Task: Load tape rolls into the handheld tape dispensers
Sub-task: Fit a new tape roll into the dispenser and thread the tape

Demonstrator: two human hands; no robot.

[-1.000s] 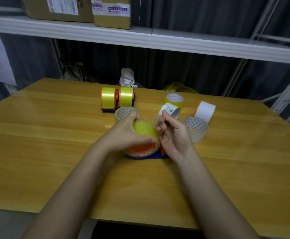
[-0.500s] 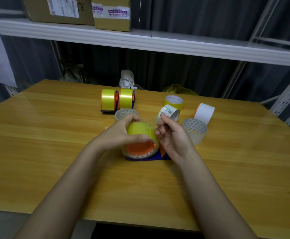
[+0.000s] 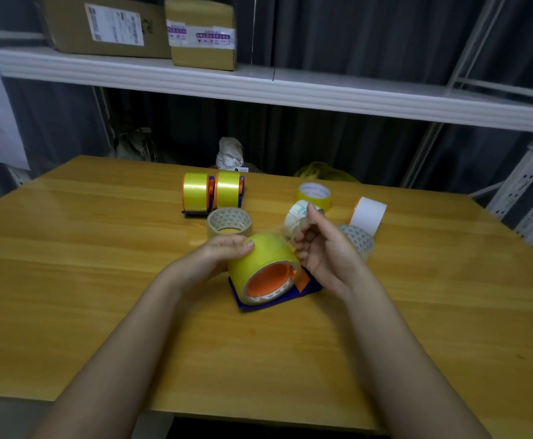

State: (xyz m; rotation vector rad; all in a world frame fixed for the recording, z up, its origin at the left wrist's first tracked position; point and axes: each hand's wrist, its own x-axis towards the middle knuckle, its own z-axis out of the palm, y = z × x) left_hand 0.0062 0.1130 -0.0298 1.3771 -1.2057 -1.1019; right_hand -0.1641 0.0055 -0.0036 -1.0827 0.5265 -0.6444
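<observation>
**Tape end being drawn to the right of the roll**

While the left hand point(image 3: 224, 253) is steadying the yellow roll point(image 3: 263, 267) from its far left side, fingers curled over the top, the right hand point(image 3: 322, 251) is sitting just right of the roll with its grip pinched shut on what looks like a clear strip of tape point(image 3: 285, 231) coming off the roll's far top edge. The roll is lying on the blue dispenser point(image 3: 274, 304) near the middle of the table point(image 3: 100, 312), its orange core facing near and slightly right, so its axis is running near to far. Judging from this, the strip needs pulling rightward and down toward the dispenser's blade end, and the right hand is the nearer one for it. Two loaded dispensers point(image 3: 213, 193) are standing farther off, with loose rolls point(image 3: 229, 221) between and to the right.
</observation>
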